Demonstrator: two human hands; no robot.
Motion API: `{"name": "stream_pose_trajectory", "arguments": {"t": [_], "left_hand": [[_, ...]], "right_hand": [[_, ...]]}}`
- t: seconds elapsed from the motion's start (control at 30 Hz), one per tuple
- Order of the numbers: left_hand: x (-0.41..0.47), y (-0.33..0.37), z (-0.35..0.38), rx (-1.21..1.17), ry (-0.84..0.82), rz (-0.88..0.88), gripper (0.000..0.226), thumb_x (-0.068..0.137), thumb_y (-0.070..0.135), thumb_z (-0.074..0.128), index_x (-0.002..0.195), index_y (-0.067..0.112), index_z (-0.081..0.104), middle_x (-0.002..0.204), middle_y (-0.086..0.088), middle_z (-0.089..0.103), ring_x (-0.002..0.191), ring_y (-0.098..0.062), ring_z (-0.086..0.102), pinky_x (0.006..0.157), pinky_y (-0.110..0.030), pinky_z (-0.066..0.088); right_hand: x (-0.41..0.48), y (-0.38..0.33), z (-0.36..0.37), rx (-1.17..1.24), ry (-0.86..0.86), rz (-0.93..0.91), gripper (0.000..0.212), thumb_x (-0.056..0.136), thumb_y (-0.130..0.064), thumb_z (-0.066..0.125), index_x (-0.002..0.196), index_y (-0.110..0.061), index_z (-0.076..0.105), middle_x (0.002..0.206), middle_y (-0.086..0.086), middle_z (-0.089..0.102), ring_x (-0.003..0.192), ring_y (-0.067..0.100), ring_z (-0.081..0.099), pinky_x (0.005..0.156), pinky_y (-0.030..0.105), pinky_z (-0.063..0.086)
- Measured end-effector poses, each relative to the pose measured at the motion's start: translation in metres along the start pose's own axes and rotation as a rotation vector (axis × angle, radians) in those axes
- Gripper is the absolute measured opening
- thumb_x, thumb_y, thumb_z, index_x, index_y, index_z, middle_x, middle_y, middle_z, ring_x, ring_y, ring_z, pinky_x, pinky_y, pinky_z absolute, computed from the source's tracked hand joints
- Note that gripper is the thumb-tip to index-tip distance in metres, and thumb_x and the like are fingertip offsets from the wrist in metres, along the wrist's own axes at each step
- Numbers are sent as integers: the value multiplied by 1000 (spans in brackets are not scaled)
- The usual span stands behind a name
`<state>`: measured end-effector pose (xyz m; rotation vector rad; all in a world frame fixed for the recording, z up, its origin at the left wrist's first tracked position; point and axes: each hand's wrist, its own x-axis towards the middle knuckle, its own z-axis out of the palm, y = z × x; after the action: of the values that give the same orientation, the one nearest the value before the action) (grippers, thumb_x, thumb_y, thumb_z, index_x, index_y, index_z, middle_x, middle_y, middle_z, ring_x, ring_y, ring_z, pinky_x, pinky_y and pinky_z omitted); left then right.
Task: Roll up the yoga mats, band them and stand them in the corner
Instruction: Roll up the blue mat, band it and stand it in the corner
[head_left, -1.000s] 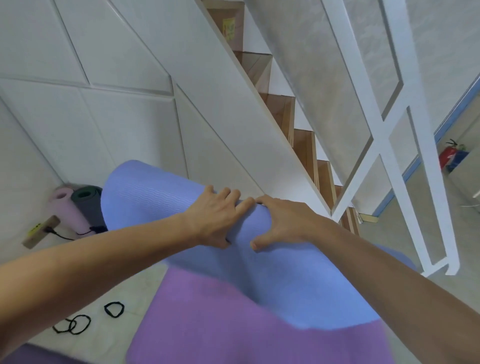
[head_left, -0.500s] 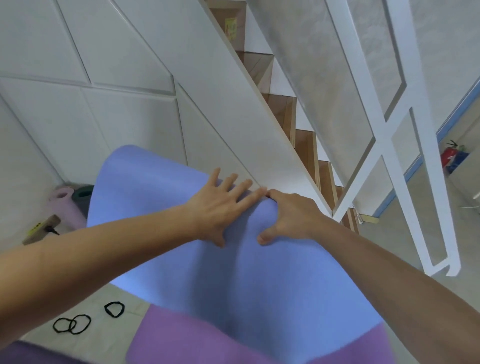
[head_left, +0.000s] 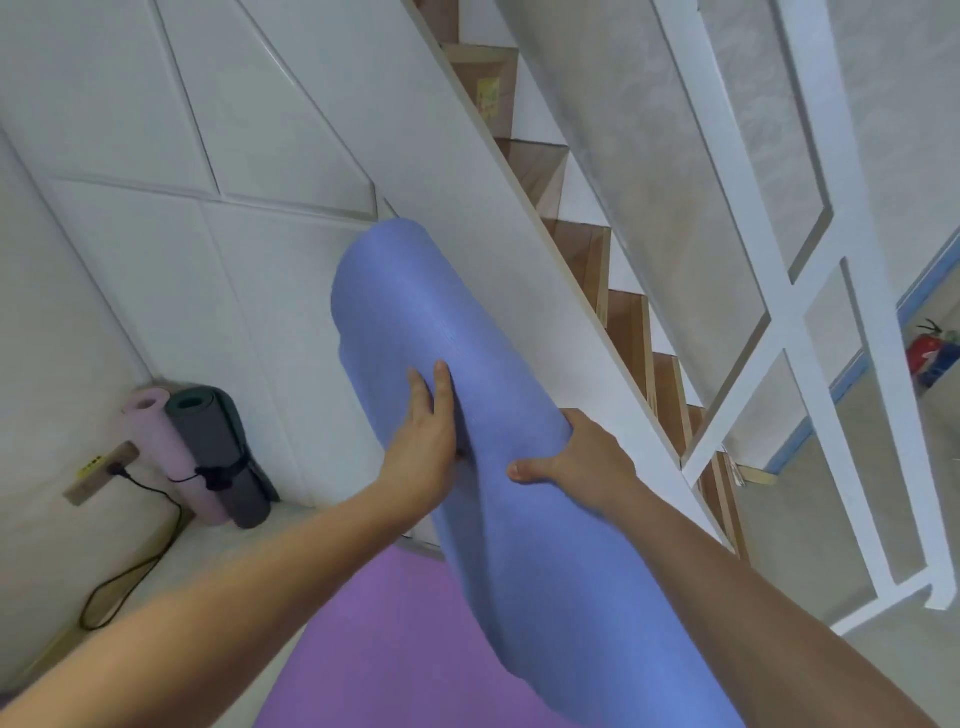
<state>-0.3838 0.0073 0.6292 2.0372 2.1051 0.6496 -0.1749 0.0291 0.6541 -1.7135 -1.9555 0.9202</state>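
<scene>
A blue yoga mat (head_left: 415, 312), rolled into a thick tube, tilts up off the floor toward the stair wall. My left hand (head_left: 423, 447) lies against its left side with straight fingers. My right hand (head_left: 576, 457) grips its right side, thumb across the front and fingers wrapped behind. Below it a purple mat (head_left: 395, 639) lies flat on the floor. In the corner a pink rolled mat (head_left: 166, 452) and a grey rolled mat (head_left: 218, 457) lean against the wall, each with a black band around it.
A white panelled stair wall (head_left: 260, 156) rises ahead, with wooden steps (head_left: 623, 322) and a white railing (head_left: 810, 312) to the right. A wooden block with a black cable (head_left: 130, 566) sits left of the corner mats. A red fire extinguisher (head_left: 927, 348) stands far right.
The blue mat has gone from lying sideways under both hands to a tube lifted on end and tilted. The view shifted right, so the loose black bands on the floor left the frame.
</scene>
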Motion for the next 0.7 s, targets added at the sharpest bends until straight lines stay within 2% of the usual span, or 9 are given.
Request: {"name": "stream_pose_trajectory", "arguments": {"t": [0.07, 0.2, 0.3, 0.37, 0.43, 0.53, 0.6, 0.67, 0.7], "left_hand": [[0, -2, 5, -79, 5, -11, 104, 95, 13, 55, 150, 26, -32, 162, -20, -23, 127, -49, 47, 77, -38, 42], [-1, -4, 6, -42, -40, -11, 103, 91, 10, 55, 152, 18, -28, 161, -25, -21, 128, -51, 43, 76, -39, 42], [0, 0, -3, 54, 1, -4, 106, 83, 12, 65, 157, 11, -11, 160, -31, -2, 130, -52, 38, 87, -44, 44], [5, -2, -7, 253, 79, 163, 110, 68, 11, 76, 155, 7, 8, 156, -33, 15, 132, -58, 34, 98, -56, 40], [9, -3, -10, 454, 87, 373, 116, 58, 9, 81, 154, 12, 15, 159, -28, 17, 133, -67, 26, 102, -69, 35], [9, -3, -21, 676, 71, 579, 139, 42, 29, 97, 156, 10, 19, 160, -27, 19, 141, -62, 18, 108, -71, 26], [10, 1, -33, 771, 69, 663, 148, 34, 43, 98, 155, 8, 21, 159, -27, 24, 144, -57, 19, 110, -71, 23], [11, 10, -45, 848, 70, 768, 136, 41, 44, 94, 153, 5, 27, 155, -27, 32, 141, -55, 27, 108, -71, 23], [13, 15, -48, 858, 101, 841, 121, 49, 40, 87, 150, 4, 32, 150, -27, 38, 137, -53, 35, 107, -70, 25]], "right_hand": [[0, -4, 5, -44, 11, -10, 89, 55, -65, 82, 131, -34, 47, 119, -11, 62, 101, 19, 61, 87, 40, 51], [-2, -4, 5, -76, 14, -26, 85, 60, -64, 82, 131, -33, 47, 118, -10, 61, 99, 19, 61, 80, 37, 49], [-3, -1, 3, -44, -3, -30, 83, 61, -63, 83, 130, -34, 48, 117, -12, 62, 99, 18, 61, 82, 38, 50], [-1, 2, -1, -7, -31, -19, 82, 57, -65, 84, 127, -36, 51, 115, -15, 63, 99, 15, 62, 86, 39, 51], [2, 7, -7, 68, -86, -12, 83, 50, -64, 86, 124, -39, 57, 111, -18, 68, 98, 13, 66, 90, 41, 54], [5, 14, -15, 240, -219, -26, 79, 52, -56, 92, 124, -33, 65, 111, -14, 73, 101, 15, 70, 96, 45, 54], [5, 17, -23, 261, -283, -53, 80, 53, -58, 91, 124, -32, 67, 113, -12, 73, 105, 17, 69, 101, 47, 51], [4, 17, -31, 240, -343, -79, 77, 53, -58, 90, 122, -31, 68, 113, -11, 74, 107, 17, 69, 103, 47, 49], [3, 16, -35, 227, -374, -92, 76, 53, -57, 89, 122, -31, 69, 113, -11, 74, 107, 17, 69, 104, 47, 48]]}}
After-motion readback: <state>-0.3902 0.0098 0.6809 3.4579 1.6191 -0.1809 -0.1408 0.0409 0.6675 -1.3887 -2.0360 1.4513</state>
